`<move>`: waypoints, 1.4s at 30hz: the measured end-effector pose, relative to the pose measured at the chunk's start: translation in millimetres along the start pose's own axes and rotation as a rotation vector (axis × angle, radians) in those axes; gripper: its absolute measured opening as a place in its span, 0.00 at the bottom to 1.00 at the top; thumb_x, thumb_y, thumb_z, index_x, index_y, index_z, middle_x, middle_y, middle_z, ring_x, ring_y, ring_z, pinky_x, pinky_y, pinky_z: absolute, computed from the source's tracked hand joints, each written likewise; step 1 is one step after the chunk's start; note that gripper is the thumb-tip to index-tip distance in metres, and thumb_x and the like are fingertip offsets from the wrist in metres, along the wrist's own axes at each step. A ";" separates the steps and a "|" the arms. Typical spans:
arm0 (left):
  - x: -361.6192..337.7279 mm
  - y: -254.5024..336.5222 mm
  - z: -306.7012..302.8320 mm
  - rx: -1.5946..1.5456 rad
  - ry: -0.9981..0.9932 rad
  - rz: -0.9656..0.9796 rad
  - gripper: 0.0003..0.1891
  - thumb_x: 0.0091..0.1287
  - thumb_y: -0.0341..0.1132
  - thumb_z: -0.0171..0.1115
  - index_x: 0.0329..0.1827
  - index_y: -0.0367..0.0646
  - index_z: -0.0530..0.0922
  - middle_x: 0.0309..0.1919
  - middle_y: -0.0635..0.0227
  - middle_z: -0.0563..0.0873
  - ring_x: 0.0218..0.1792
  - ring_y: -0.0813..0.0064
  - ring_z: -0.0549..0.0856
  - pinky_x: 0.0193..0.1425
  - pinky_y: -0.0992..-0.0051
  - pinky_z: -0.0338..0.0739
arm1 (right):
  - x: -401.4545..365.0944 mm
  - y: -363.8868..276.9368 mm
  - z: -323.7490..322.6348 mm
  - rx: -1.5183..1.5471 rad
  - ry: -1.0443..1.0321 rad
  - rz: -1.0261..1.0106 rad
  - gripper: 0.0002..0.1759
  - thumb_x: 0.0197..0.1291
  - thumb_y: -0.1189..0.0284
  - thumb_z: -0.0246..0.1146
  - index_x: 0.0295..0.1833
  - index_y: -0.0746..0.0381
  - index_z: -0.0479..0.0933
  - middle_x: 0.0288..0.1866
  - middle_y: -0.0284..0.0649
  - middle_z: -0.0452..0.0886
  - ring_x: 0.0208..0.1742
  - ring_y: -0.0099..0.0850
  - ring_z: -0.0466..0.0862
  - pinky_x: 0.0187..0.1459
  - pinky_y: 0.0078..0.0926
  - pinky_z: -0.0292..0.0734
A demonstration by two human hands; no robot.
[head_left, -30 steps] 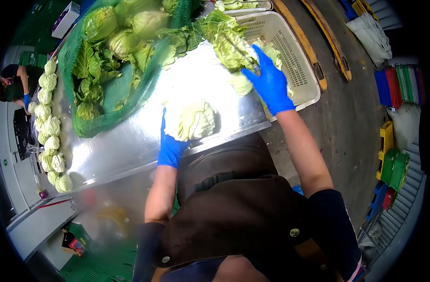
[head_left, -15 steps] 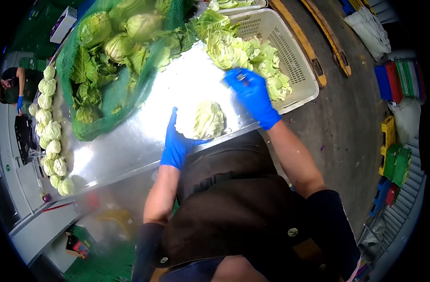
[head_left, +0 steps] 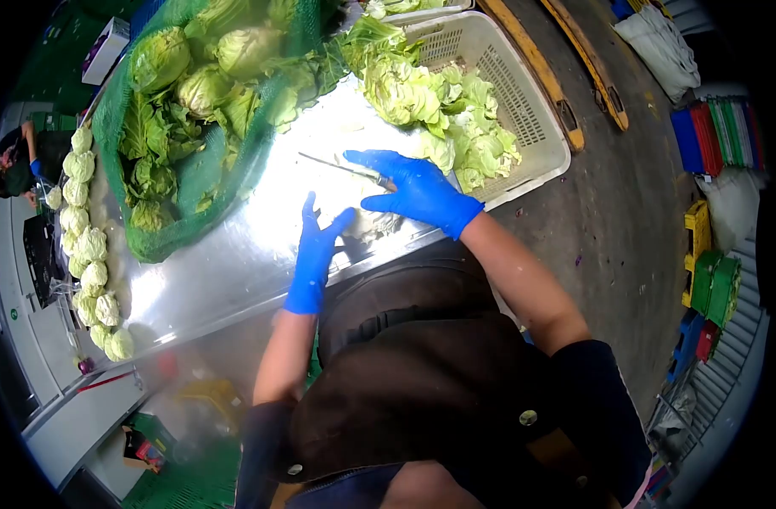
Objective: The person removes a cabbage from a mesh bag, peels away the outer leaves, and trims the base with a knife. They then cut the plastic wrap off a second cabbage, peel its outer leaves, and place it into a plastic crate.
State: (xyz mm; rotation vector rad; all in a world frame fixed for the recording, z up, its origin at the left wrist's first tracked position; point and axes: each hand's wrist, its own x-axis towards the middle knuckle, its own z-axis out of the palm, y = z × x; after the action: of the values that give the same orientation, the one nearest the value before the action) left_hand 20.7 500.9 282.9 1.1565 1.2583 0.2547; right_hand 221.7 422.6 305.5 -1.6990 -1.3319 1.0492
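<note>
A knife [head_left: 341, 166] with a thin blade is in my blue-gloved right hand [head_left: 422, 191], its blade pointing left over the shiny metal table [head_left: 210, 284]. Under that hand, near the table's front edge, sits a pale cabbage [head_left: 375, 225], partly covered by the glove. Beside it on the left is my left hand [head_left: 318, 250], also gloved in blue, with thumb and fingers spread apart and the thumb right at the cabbage's side. Glare washes out the table surface around the blade.
A green net bag [head_left: 150, 246] of cabbages lies on the table's left. Loose leaves [head_left: 413, 93] spill into a pale plastic crate [head_left: 532, 110] at the right. Trimmed cabbages [head_left: 91, 246] line the far left edge, with another person [head_left: 19, 161] beyond. Yellow forks [head_left: 587, 64] extend past the crate.
My right hand has moved left and down from beside the crate to over the cabbage, bringing the knife blade into clear sight. My left thumb has lifted from the table edge.
</note>
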 end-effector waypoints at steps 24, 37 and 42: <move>54.1 -0.6 7.9 0.282 -0.126 0.483 0.59 0.38 0.45 0.86 0.73 0.34 0.59 0.66 0.49 0.67 0.69 0.56 0.69 0.72 0.63 0.65 | 15.2 38.7 -17.8 0.108 0.239 -0.068 0.23 0.58 0.73 0.71 0.60 0.60 0.78 0.58 0.37 0.80 0.56 0.27 0.80 0.57 0.26 0.76; 63.7 23.8 5.1 0.287 -0.318 0.481 0.55 0.40 0.42 0.86 0.72 0.38 0.63 0.65 0.54 0.73 0.66 0.60 0.73 0.70 0.64 0.67 | 51.4 38.1 -14.7 -0.402 -0.007 -0.353 0.34 0.57 0.48 0.67 0.69 0.43 0.71 0.49 0.42 0.84 0.39 0.41 0.86 0.42 0.33 0.82; 70.8 21.7 -4.6 0.246 -0.346 0.415 0.57 0.36 0.40 0.87 0.72 0.39 0.62 0.64 0.55 0.73 0.65 0.61 0.73 0.71 0.64 0.66 | 64.7 47.7 -23.4 -0.100 0.041 -0.222 0.25 0.62 0.53 0.65 0.63 0.49 0.77 0.37 0.45 0.85 0.35 0.33 0.86 0.41 0.30 0.81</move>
State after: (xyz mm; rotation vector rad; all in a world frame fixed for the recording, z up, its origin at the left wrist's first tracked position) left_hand 51.6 563.4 257.7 1.5975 0.7513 0.1967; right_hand 270.1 474.9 261.6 -1.5917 -1.5288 0.8291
